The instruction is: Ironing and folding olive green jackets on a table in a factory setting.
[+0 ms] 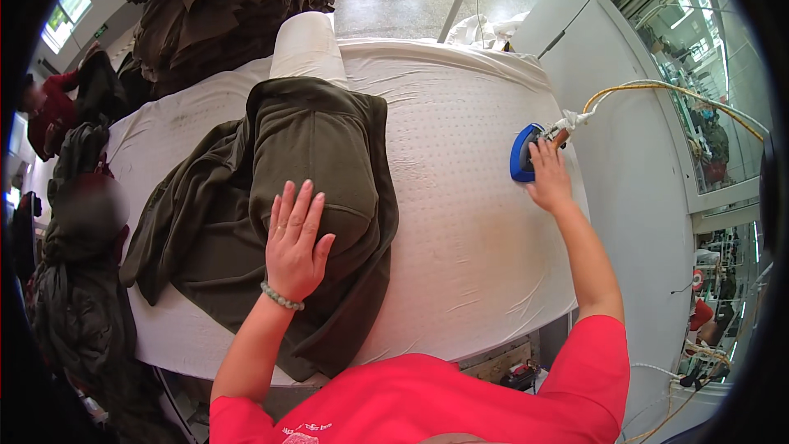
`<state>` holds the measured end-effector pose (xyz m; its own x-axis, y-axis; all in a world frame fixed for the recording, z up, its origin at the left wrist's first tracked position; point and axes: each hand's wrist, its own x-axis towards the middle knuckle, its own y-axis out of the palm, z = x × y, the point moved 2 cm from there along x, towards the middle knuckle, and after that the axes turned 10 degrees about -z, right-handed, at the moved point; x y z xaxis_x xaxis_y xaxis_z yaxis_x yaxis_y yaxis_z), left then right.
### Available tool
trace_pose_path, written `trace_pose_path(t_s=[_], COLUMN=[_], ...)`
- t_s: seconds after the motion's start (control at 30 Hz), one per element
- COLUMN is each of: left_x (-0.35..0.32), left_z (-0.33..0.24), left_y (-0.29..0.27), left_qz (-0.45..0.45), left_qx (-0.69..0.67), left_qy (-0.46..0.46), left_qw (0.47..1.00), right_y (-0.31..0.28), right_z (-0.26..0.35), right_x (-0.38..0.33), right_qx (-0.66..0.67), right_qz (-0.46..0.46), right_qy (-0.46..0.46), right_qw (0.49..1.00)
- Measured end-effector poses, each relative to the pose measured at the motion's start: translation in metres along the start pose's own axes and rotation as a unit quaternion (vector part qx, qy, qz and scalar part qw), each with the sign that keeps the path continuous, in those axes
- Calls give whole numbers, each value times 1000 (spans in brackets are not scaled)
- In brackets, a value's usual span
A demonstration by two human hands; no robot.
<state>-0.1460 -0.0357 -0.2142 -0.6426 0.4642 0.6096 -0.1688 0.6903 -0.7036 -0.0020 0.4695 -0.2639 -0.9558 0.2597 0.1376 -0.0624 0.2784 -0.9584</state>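
Note:
A dark olive-brown garment [320, 144] is draped over a white padded form [308, 49], its loose cloth spreading to the left and toward me. My left hand [296, 238] lies flat on the garment's near middle, fingers stretched out, thumb apart. Over at the table's right edge stands a blue-rimmed iron [519, 156], with a hose and cords running from it to the right. My right hand [551, 171] is over the iron's near right side, fingers extended and slightly apart; whether they touch the iron I cannot make out.
The ironing table [460, 255] has a white, wrinkled cover. A tall pile of brown garments [230, 8] stands behind it, and more dark clothing [78, 279] hangs at the left. Another person [53, 115] is at the far left. A light wall with windows [625, 156] borders the right.

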Motion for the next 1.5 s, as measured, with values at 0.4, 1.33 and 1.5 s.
trace_pose_path(t_s=[0.4, 1.33, 1.5], left_x=[32, -98, -113], left_z=[-19, 73, 69], left_y=[16, -50, -61], left_qz=[54, -217, -199], left_qx=[43, -232, -217], left_qy=[123, -259, -291], left_qw=[990, 912, 910], right_y=[30, -267, -291], right_z=[9, 359, 398], right_x=[46, 88, 106], right_qx=[-36, 222, 135], right_qz=[36, 120, 169], right_qy=[142, -202, -304], right_qw=[989, 946, 928])
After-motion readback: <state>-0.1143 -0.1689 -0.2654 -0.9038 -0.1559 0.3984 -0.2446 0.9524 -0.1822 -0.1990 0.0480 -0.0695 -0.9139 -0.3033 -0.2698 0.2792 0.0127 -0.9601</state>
